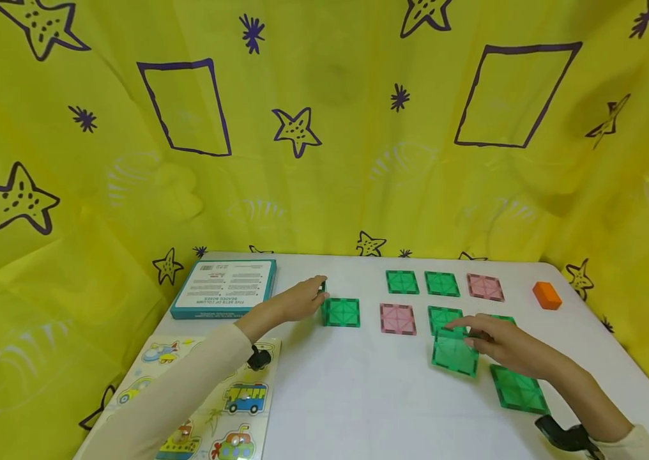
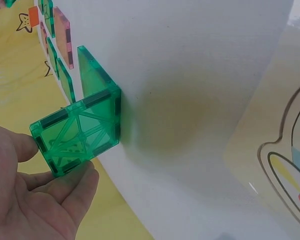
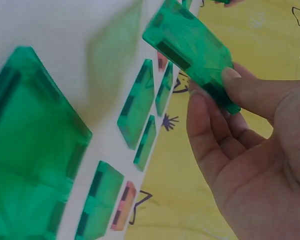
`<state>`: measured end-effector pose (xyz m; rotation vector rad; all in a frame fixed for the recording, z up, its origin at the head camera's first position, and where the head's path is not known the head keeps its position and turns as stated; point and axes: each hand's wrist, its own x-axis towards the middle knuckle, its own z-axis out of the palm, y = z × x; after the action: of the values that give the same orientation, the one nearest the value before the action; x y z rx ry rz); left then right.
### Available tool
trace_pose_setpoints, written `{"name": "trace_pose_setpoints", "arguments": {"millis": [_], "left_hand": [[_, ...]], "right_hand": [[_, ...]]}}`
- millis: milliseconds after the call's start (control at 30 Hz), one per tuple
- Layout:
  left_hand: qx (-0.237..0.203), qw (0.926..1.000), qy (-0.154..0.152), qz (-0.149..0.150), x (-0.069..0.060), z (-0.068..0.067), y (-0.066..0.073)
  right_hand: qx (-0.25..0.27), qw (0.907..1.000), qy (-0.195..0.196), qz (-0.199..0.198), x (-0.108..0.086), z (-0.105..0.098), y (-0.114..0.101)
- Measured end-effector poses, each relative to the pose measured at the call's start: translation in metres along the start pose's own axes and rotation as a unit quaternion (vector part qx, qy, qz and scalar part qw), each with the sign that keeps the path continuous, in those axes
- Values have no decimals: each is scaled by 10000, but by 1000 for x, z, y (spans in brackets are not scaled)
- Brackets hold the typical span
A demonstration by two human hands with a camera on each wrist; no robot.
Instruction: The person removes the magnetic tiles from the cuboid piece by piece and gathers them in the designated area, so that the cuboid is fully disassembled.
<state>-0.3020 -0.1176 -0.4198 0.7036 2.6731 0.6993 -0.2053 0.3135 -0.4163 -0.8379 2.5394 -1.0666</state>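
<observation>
At the middle of the table, my left hand (image 1: pixel 304 300) pinches a clear green square magnetic tile (image 2: pixel 80 132) by its edge. That tile stands upright, one side meeting a flat green tile (image 1: pixel 342 312); in the head view it shows almost edge-on. My right hand (image 3: pixel 270 145) grips another green magnetic tile (image 1: pixel 455 352) between thumb and fingers, tilted and raised off the table. Below and behind it lies a green tile (image 1: pixel 445 316), partly covered. A further green tile (image 1: pixel 519 390) lies under the right forearm, and one more (image 1: pixel 503 319) is mostly hidden behind the right hand.
Two green tiles (image 1: pixel 402 282) and a pink tile (image 1: pixel 485 287) lie in the back row, with another pink tile (image 1: pixel 398 319) nearer. An orange block (image 1: pixel 547 296) sits at the right. A teal-edged box (image 1: pixel 223 287) and a vehicle puzzle board (image 1: pixel 244 377) occupy the left.
</observation>
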Motion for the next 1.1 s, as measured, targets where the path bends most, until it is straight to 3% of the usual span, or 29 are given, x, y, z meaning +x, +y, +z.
{"name": "trace_pose_setpoints", "arguments": {"millis": [200, 400, 700, 1100], "left_hand": [[43, 10000, 30, -1, -1, 0, 2], [17, 9997, 207, 161, -4, 0, 3], [240, 9982, 416, 372, -1, 2, 1], [650, 9962, 309, 491, -1, -2, -4]], "right_hand": [[287, 9992, -273, 5, -9, 13, 6], [-262, 9994, -106, 192, -10, 20, 6], [-607, 9974, 24, 387, -13, 28, 11], [-968, 9938, 203, 499, -13, 39, 16]]}}
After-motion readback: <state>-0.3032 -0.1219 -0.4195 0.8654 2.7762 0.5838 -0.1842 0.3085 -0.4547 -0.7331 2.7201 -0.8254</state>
